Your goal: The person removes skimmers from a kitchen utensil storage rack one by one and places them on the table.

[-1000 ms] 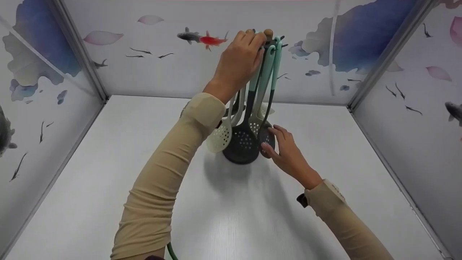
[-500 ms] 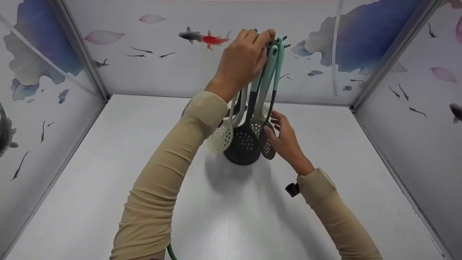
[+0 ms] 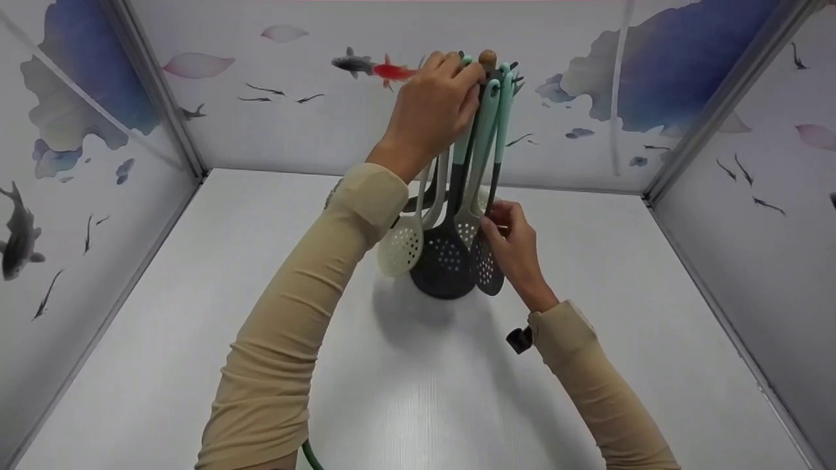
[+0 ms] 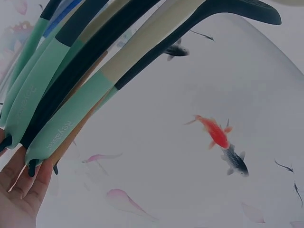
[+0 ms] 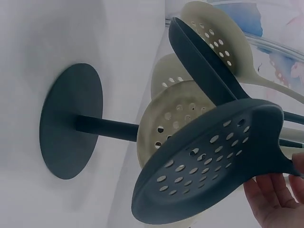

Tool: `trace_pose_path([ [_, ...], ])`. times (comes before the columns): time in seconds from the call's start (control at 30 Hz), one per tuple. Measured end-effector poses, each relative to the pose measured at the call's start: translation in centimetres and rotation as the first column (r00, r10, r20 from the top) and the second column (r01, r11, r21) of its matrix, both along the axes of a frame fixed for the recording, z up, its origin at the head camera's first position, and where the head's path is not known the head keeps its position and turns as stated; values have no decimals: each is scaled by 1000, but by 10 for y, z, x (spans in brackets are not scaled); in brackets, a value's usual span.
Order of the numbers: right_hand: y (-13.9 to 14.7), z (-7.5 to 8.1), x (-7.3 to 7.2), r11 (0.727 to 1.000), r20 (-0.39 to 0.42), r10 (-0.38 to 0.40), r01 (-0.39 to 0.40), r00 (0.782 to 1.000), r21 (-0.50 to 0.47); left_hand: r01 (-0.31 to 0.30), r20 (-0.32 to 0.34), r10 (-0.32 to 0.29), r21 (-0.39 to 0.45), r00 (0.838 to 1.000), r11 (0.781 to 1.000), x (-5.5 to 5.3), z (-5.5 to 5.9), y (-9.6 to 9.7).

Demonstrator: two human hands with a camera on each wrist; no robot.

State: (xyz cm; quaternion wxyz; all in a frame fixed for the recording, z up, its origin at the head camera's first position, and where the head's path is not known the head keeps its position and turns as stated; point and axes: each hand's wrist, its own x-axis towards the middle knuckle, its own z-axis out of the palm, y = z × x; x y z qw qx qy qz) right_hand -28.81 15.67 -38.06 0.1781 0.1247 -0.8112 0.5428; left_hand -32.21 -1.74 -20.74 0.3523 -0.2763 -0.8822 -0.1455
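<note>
A utensil stand with a wooden knob point(image 3: 487, 60) on top carries several hanging utensils with mint-green handle ends. My left hand point(image 3: 430, 111) grips the stand's top; in the left wrist view that hand point(image 4: 24, 194) is beside the hooks and handle ends. At the stand's right side hangs a dark skimmer point(image 3: 488, 269) with a perforated head. My right hand point(image 3: 519, 251) pinches its neck, just above the head. The right wrist view shows this skimmer point(image 5: 204, 166) up close, with fingertips of the right hand point(image 5: 275, 199) at the neck.
A larger dark skimmer point(image 3: 444, 261) and a cream skimmer point(image 3: 400, 247) hang beside it. The stand's round dark base point(image 5: 71, 123) and pole point(image 5: 107, 128) show in the right wrist view. White table point(image 3: 418, 391); printed walls point(image 3: 281, 130) enclose it at the back and sides.
My right hand has moved up and left along the dark skimmer, from loosely spread fingers beside its head to a pinch on its neck. The left hand stays at the stand's top.
</note>
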Motion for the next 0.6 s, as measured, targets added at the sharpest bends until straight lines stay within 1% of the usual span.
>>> trace_pose_path([
  [0.23, 4, 1, 5, 999, -43, -22, 25, 999, 48, 3, 15, -4, 16, 1000, 1000, -2, 0, 3],
  [0.47, 10, 3, 10, 997, -41, -26, 29, 999, 71, -2, 5, 1, 35, 1000, 999, 1, -2, 0],
  [0.6, 12, 3, 13, 997, -80, -24, 29, 996, 67, 0, -4, 1, 40, 1000, 999, 2, -3, 1],
])
